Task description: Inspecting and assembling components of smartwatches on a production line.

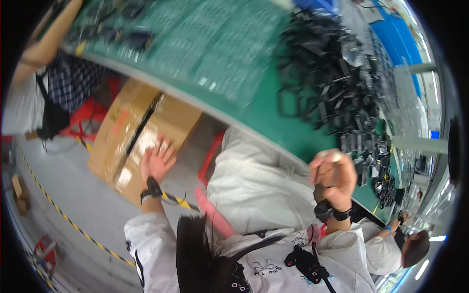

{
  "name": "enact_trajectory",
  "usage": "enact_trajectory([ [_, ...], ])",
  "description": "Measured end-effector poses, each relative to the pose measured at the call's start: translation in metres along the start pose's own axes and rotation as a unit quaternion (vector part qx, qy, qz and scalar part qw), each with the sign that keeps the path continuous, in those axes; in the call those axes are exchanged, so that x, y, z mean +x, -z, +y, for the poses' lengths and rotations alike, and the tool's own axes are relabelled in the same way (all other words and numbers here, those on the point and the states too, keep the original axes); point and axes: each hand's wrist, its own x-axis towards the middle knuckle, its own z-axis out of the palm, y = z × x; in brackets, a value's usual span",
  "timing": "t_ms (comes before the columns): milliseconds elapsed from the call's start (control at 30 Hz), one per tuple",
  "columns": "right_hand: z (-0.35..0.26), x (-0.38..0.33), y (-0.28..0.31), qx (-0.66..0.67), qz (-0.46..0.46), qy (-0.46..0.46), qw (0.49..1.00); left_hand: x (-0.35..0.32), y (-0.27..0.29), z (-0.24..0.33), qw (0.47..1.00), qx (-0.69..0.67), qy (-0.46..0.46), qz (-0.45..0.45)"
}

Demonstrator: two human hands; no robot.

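Note:
My left hand (159, 161) reaches over a brown cardboard box (180, 117) beside the bench, its fingers spread and nothing in it. The box is closed, with a dark strip and shiny clear tape along its top. Whether my palm touches the box, I cannot tell. Near the bench's front edge is my right hand (338, 178), its fingers curled in toward the thumb. Blur hides what they hold, if anything. Closest to that hand lies a heap of black plastic frames and small black parts (332, 80) on the green bench top (293, 134).
Rows of clear plastic pieces or bags (210, 49) cover the bench's far middle. A co-worker's arm (46, 49) is at the upper left, and another person (386, 251) sits at the lower right. Red stools (88, 117) and yellow-black floor tape (73, 224) are at the left.

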Motion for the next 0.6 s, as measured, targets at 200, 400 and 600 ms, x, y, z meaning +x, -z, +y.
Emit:
enact_trajectory([
  [200, -0.015, 0.008, 0.01, -0.014, -0.081, -0.045, 0.996, 0.003, 0.004, -0.01, 0.977, 0.156, -0.054, -0.136],
  [400, -0.021, 0.007, 0.017, -0.014, -0.083, 0.004, 0.996, -0.01, -0.051, -0.057, 0.944, 0.119, -0.271, 0.143],
  [600, -0.029, -0.007, 0.031, 0.035, -0.113, 0.015, 0.993, -0.056, -0.279, -0.135, 0.602, 0.441, -0.664, 0.048],
])
